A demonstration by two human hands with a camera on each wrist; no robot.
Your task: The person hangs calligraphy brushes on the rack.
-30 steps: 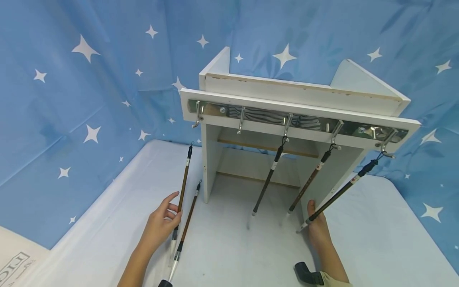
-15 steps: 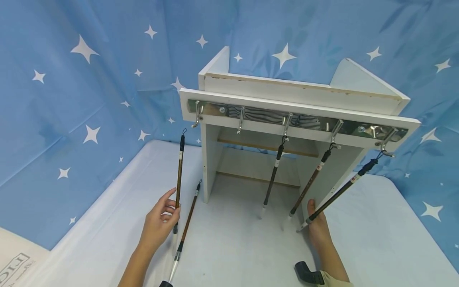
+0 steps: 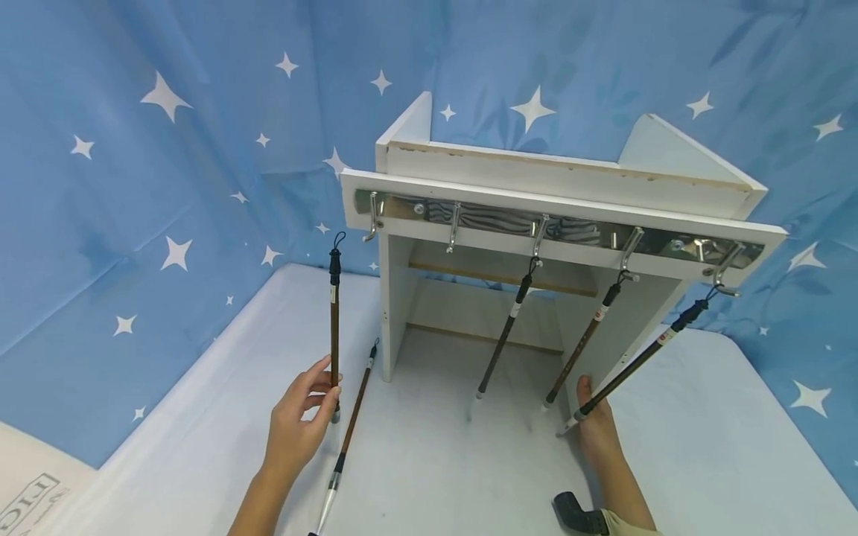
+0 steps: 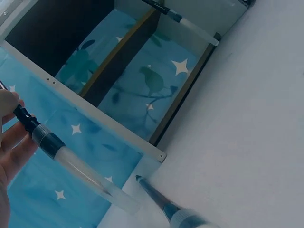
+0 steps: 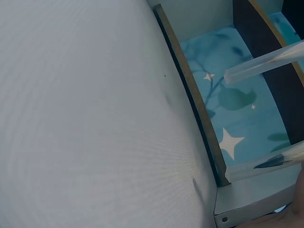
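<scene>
My left hand (image 3: 295, 428) pinches a brown calligraphy brush (image 3: 334, 320) by its handle. It stands nearly upright, black loop at the top, left of the white shelf (image 3: 556, 179). In the left wrist view, a clear cap (image 4: 90, 175) covers its tip. Another calligraphy brush (image 3: 354, 420) lies on the table, right of that hand. My right hand (image 3: 595, 432) grips the lower part of the shelf's right side panel, thumb on the inner side; its other fingers are mostly hidden. Three brushes hang by their loops from the hooks, including a dark one (image 3: 504, 335).
A shiny hook rail (image 3: 503, 221) runs along the shelf's front board; its two left hooks (image 3: 453, 227) carry nothing. The white-covered table (image 3: 456, 476) lies below. Behind stands a blue star-patterned curtain (image 3: 221, 149). Printed cardboard (image 3: 33, 484) shows at the lower left.
My left hand has raised the brush and brought it from a slant to nearly upright, its loop moving up and left. The right hand stays on the shelf. The hanging brushes sway slightly.
</scene>
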